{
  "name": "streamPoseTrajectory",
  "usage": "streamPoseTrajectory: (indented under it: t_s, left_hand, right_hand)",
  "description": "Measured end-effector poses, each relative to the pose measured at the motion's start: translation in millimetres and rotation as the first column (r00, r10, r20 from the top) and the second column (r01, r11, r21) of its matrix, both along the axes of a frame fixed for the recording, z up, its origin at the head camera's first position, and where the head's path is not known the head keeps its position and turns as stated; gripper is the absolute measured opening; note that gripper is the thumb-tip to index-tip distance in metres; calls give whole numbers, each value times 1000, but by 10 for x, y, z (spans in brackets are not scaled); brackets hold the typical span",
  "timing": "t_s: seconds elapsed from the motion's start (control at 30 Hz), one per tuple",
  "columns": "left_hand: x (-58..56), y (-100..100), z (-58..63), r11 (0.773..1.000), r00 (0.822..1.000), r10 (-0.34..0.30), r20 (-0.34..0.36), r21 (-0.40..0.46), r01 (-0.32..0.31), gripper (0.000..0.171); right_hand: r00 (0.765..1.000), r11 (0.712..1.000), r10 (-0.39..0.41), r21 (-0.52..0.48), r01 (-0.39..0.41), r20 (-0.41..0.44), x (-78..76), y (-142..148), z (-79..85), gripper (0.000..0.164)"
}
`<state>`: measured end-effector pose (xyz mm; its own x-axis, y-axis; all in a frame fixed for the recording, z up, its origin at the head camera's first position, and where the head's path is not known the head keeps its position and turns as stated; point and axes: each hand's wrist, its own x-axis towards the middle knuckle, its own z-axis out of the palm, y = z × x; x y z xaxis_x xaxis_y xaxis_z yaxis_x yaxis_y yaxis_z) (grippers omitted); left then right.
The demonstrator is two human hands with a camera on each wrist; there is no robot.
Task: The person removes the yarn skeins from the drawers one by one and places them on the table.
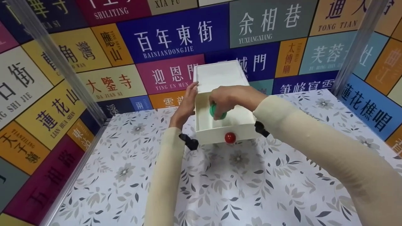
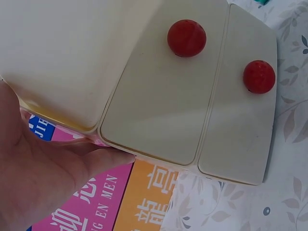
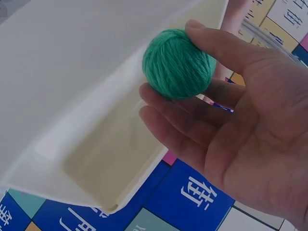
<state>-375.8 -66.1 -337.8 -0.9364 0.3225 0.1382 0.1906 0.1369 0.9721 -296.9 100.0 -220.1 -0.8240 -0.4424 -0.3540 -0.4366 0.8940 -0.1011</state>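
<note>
A small white drawer cabinet (image 1: 218, 77) stands on the cloth, its top compartment (image 1: 202, 114) uncovered toward me. In the left wrist view two pale drawer fronts (image 2: 159, 91) carry red knobs (image 2: 186, 38). My left hand (image 1: 188, 105) rests against the cabinet's left side, with fairly straight fingers (image 2: 108, 161) along it. Between the thumb and fingers of my right hand (image 1: 230, 97) is a green yarn ball (image 3: 178, 65), pinched over the open compartment. The right wrist view shows the white compartment (image 3: 115, 159) beside the ball; the right hand partly covers the ball in the head view.
A white cloth (image 1: 125, 188) with grey leaves and flowers covers the table. Colourful panels (image 1: 176, 40) with Chinese lettering stand behind the cabinet and at both sides. Clear upright posts (image 1: 59, 59) mark the corners. A black wrist device (image 1: 189, 142) sits on the left wrist.
</note>
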Motion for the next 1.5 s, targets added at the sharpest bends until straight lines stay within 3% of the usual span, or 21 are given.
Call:
streamPoseTrajectory:
  t_s: [0.37,0.6,0.83,1.13,1.5]
  left_hand:
    - [-14,-29,-6,1000,1000,22,5,-10,-22,50]
    - [-24,8,-12,1000,1000,19,-3,-5,-19,50]
    - [-38,23,-8,1000,1000,21,-2,-5,-21,50]
    - [-28,2,-3,999,999,35,3,-11,-35,50]
    - [-34,13,-24,1000,1000,26,0,-3,-26,50]
  right_hand:
    - [995,993,25,-113,-37,-99,-16,254,173,49]
    - [991,973,-89,-221,66,-98,58,532,258,51]
    - [970,962,-182,-235,140,-164,94,893,252,53]
    - [948,938,-278,-256,233,-153,0,1375,52,58]
    - [921,896,-379,-284,341,-91,-110,1893,-416,65]
